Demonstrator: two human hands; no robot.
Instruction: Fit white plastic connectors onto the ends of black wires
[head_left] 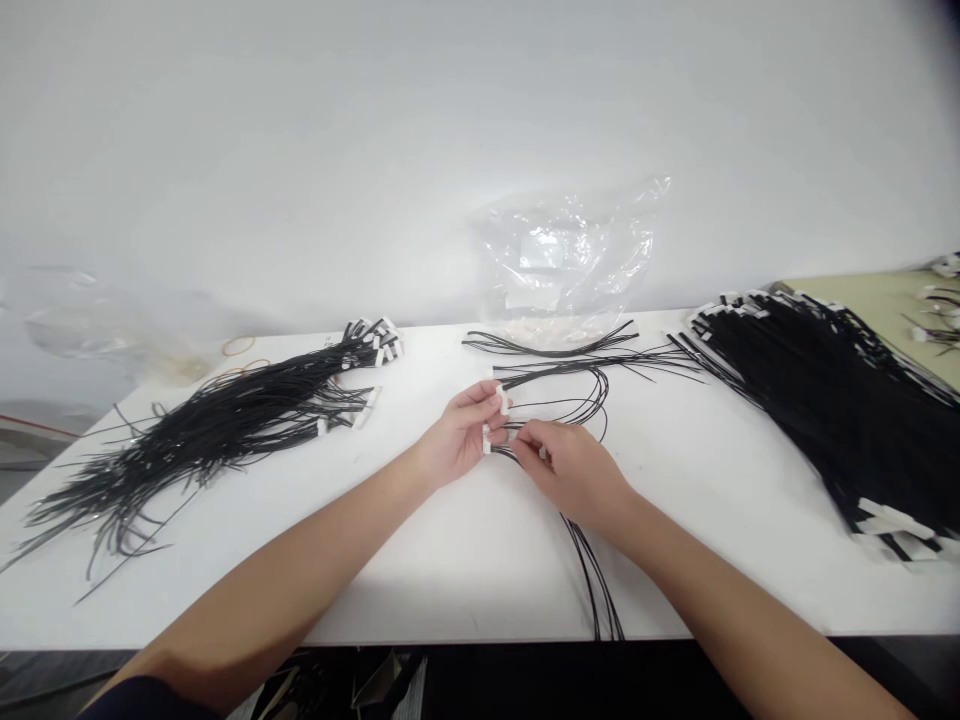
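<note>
My left hand (466, 437) is closed on a white connector (502, 399) with black wires running out of it to the right. A second white connector (487, 440) sits at the lower fingers of the same hand. My right hand (562, 462) is just to the right, its fingers pinched at the black wires (504, 453) near that lower connector; the fingertips are partly hidden. From the upper connector the wires bend in a loop (600, 385) back toward my hands. More wires (589, 575) hang down past my right hand to the table's front edge.
On the left lies a bundle of black wires (225, 410) with white connectors; a larger wire bundle (840, 410) lies right. Loose wires (555, 345) rest behind my hands. A clear plastic bag (570, 260) leans on the wall. Rubber bands (240, 346) lie at the back left.
</note>
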